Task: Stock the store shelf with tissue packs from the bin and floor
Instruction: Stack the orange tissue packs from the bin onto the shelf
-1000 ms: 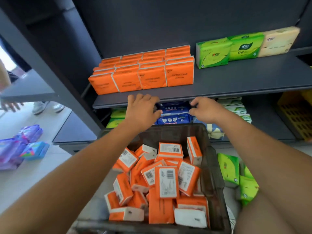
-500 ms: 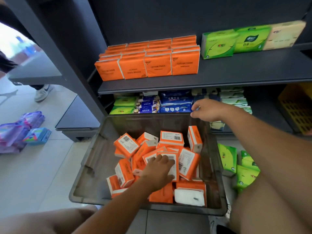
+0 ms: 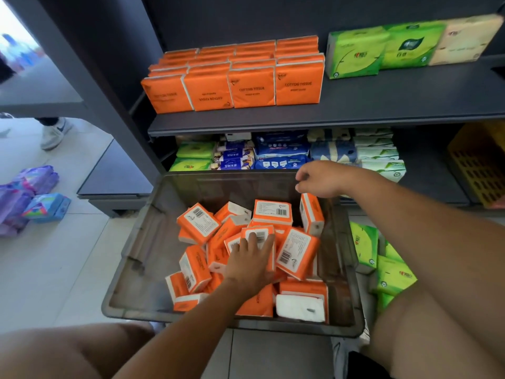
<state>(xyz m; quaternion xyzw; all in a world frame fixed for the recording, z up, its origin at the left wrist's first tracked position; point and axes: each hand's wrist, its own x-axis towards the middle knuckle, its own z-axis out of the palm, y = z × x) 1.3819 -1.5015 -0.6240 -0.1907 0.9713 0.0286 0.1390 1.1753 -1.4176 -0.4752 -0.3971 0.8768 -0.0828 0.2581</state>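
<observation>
Orange tissue packs [image 3: 296,253] heaped in the grey bin [image 3: 153,242], left hand [image 3: 252,259] spread flat on the top pack right under its palm, right hand [image 3: 319,179] hovering loose and empty over the far packs, by the back rim

Bin [image 3: 142,242] on floor [image 3: 54,269] before shelf [image 3: 328,123] — loose packs [image 3: 272,212] piled in it. Stocked packs [image 3: 251,87] on shelf above; floor packs [image 3: 393,274] right of bin.
</observation>
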